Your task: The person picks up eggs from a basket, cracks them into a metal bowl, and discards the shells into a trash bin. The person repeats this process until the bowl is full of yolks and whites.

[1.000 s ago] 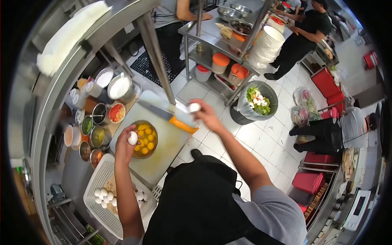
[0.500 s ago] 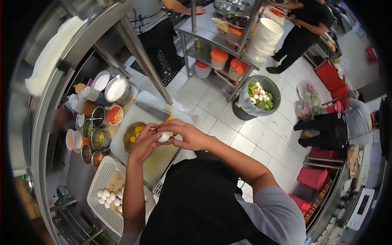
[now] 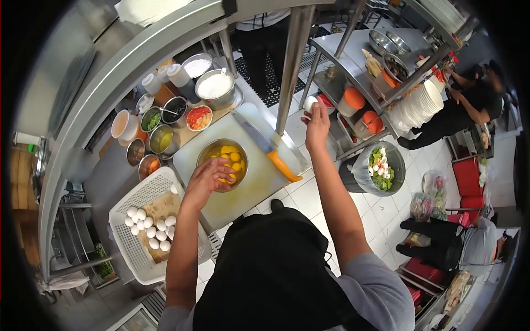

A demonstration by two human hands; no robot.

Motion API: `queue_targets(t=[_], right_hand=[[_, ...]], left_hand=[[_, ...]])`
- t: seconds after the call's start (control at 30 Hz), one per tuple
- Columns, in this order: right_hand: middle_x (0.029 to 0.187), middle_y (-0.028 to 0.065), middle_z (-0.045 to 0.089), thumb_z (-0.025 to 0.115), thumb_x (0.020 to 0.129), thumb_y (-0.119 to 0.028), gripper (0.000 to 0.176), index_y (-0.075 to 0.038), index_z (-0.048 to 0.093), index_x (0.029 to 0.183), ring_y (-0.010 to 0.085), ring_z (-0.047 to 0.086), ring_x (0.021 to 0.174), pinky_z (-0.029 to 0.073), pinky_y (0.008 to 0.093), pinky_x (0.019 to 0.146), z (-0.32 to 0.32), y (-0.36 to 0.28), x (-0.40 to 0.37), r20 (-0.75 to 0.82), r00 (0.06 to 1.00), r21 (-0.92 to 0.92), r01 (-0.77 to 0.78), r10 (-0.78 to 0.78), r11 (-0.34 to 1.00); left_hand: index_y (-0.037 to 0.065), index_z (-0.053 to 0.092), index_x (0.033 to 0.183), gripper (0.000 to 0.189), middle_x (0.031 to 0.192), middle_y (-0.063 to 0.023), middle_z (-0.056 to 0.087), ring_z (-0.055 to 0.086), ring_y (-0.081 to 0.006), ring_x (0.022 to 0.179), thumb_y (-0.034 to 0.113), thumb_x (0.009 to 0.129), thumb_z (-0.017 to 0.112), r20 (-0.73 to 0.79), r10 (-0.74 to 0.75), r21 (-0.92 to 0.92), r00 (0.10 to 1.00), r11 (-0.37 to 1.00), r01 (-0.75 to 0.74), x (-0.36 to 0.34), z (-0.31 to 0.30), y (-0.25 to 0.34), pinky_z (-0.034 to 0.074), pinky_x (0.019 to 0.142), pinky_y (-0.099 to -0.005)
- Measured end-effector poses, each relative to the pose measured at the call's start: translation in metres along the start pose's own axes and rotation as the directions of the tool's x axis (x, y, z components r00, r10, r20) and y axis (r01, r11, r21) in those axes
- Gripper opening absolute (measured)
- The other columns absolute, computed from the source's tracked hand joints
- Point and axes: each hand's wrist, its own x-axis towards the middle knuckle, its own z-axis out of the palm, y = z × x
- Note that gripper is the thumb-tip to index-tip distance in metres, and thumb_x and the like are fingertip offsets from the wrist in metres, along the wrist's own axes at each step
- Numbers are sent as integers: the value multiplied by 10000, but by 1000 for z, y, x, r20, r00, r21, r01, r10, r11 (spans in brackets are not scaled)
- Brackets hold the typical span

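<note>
The right hand (image 3: 317, 124), fingertips pinched on a white eggshell (image 3: 310, 103), is raised beyond the cutting board's (image 3: 259, 185) far right corner, while the left hand (image 3: 210, 179), nearer the bowl of yolks (image 3: 236, 157), hangs over its near rim with fingers loosely curled; I cannot tell whether they grip anything.

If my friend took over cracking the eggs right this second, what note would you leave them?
Left hand: over the metal bowl, fingers curled; I cannot tell if it holds anything.
Right hand: raised, gripping a white piece; egg or shell, unclear.
Things: the bowl sits on the cutting board, knife beside it, white basket at the left.
Done: several yolks in the bowl.
Left: a heap of whole eggs in the basket.
</note>
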Motion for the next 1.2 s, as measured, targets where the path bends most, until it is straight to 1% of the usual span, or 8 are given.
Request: queue_targets(t=[0.13,0.3,0.4,0.57,0.67,0.93,1.0,1.2], right_hand=[[1018,62,629,516,1023,-361,455,-69,541,1371,109,563,827,521,271,694,13,-3,-15,242,968,-165,-31,71,986],[1026,46,637,523,1016,-342,425,-78,559,1347,117,568,801,524,293,720,-12,2,-13,151,978,-33,-140,144,990],[943,49,622,470,1038,-350,373,-56,588,1234,118,584,781,505,280,677,-17,-10,-45,262,884,-12,-398,387,917],[874,50,616,498,1037,-339,354,-35,555,1209,102,581,699,503,252,636,21,-14,-101,541,713,-147,-442,446,885],[780,45,603,542,1024,-330,302,-31,546,1058,100,581,628,492,240,575,42,-5,-109,577,700,-265,-326,420,907],[808,80,633,610,987,-271,291,-6,582,1105,113,631,672,523,259,613,66,3,-117,646,635,-487,-84,423,870],[881,113,650,687,894,-160,319,2,594,1153,166,663,723,546,301,669,67,7,-126,762,637,-375,292,114,880],[1062,180,642,714,771,-87,429,-9,600,1178,290,681,784,555,374,712,86,2,-138,842,533,-387,484,87,785]], left_hand=[[16,550,1239,442,1009,-119,653,656,-185,861,399,1051,436,-38,4,6,999,1000,-4,-4,-10,-3,542,711,-318],[20,567,1228,332,994,-97,671,645,-161,874,283,1036,502,-71,22,127,997,992,-13,4,-3,2,536,703,-290],[21,563,1277,327,1072,-85,661,634,-144,885,184,995,573,25,149,279,989,949,-150,19,6,6,538,695,-275],[25,562,1323,410,1166,-80,629,598,-90,880,102,927,640,117,197,351,974,909,-226,40,29,15,528,657,-233],[8,577,1303,404,1115,-72,641,591,-72,857,70,909,641,131,201,377,971,896,-236,44,24,16,511,639,-214],[-24,619,1194,332,986,-56,670,607,-87,755,16,864,611,34,230,308,973,923,-230,51,-8,-10,504,633,-230],[-28,623,1172,324,977,-58,671,611,-91,753,9,850,606,-5,225,329,974,921,-211,52,-14,-18,507,637,-235],[-14,664,1070,319,863,-89,676,641,-129,716,93,771,668,-221,187,412,957,907,-82,54,-21,-20,514,618,-264]])
